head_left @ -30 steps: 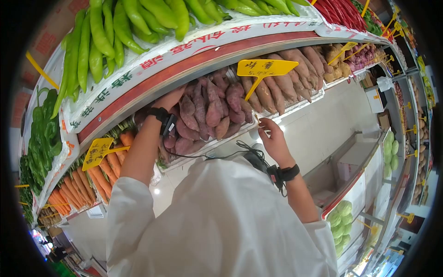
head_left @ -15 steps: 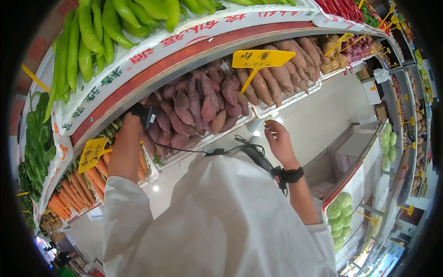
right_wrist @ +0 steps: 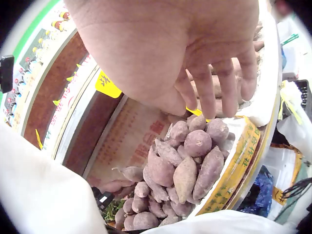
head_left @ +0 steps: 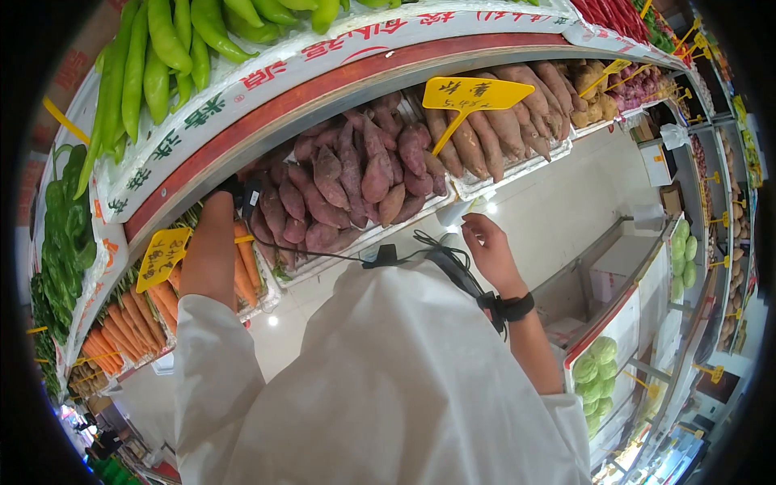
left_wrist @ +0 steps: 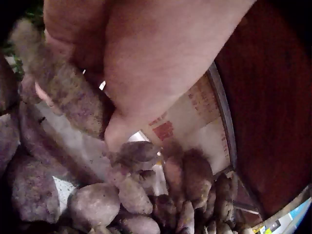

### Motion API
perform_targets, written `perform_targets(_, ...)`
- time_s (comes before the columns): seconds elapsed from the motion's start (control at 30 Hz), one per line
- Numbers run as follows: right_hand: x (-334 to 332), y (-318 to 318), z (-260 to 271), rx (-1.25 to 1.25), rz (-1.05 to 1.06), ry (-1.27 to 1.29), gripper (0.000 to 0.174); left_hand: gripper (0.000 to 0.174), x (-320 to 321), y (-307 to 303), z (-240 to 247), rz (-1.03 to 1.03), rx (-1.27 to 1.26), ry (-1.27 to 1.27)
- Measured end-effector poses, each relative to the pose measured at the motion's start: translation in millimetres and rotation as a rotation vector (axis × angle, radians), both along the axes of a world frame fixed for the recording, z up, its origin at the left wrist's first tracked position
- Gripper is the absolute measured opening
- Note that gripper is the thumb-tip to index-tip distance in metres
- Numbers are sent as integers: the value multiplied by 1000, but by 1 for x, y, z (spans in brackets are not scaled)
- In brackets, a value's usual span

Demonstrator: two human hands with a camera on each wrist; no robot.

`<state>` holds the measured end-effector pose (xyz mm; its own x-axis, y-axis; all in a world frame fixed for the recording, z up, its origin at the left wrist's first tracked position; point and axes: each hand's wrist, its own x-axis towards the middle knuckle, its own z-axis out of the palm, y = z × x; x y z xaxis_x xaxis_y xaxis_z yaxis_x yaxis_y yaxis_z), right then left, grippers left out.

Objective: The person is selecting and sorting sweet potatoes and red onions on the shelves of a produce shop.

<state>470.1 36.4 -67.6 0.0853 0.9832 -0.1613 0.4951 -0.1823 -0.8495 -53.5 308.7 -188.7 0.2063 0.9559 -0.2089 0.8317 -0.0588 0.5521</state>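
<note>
In the left wrist view, my left hand grips a purple sweet potato, with fingers curled round its far side. More purple sweet potatoes lie close beneath it. From the head view that hand is hidden under the shelf edge, at the left end of the purple sweet potato heap. My right hand hangs in the air in front of the crates with loosely bent fingers. Nothing is in its palm in the right wrist view, where its fingers overlap the sweet potatoes behind.
Carrots with a yellow price sign adjoin the heap on the left. Longer brown sweet potatoes lie to the right under another sign. A shelf edge with green peppers overhangs. A black cable crosses my front.
My left hand has moved left along the heap and out of sight under the shelf edge. The right hand has lowered slightly and shifted right.
</note>
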Motion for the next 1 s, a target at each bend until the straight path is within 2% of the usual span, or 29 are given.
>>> perform_targets(0.2, -2, -10, -2, -41, -28, 2, 28, 54, 25, 9, 11, -94, -56, 115)
perform_targets(0.37, -6, -15, -3, -73, -31, 27, 26, 54, 31, -10, 32, -146, -99, 199)
perform_targets(0.43, -7, -16, -6, -78, -13, 17, 25, 53, 48, -30, 57, -41, -92, -125)
perform_targets(0.57, -10, -18, -2, -100, 5, -7, 24, 52, 42, -27, 28, -104, -134, -318)
perform_targets(0.63, -12, -21, -2, -84, -34, 31, 24, 54, 42, -21, 15, 30, -98, -160)
perform_targets(0.73, -11, -26, -5, -95, -36, 41, 23, 57, 34, -3, -13, -43, -29, -253)
perform_targets(0.87, -13, -32, -5, -96, -35, 22, 23, 58, 16, 11, -38, -121, -51, -207)
perform_targets(0.97, -13, -37, -9, -124, -48, 59, 22, 59, 11, 19, -49, -181, 21, -94)
perform_targets(1.0, -12, -37, -9, -129, -39, 54, 22, 57, 14, 18, -48, -155, 118, 59)
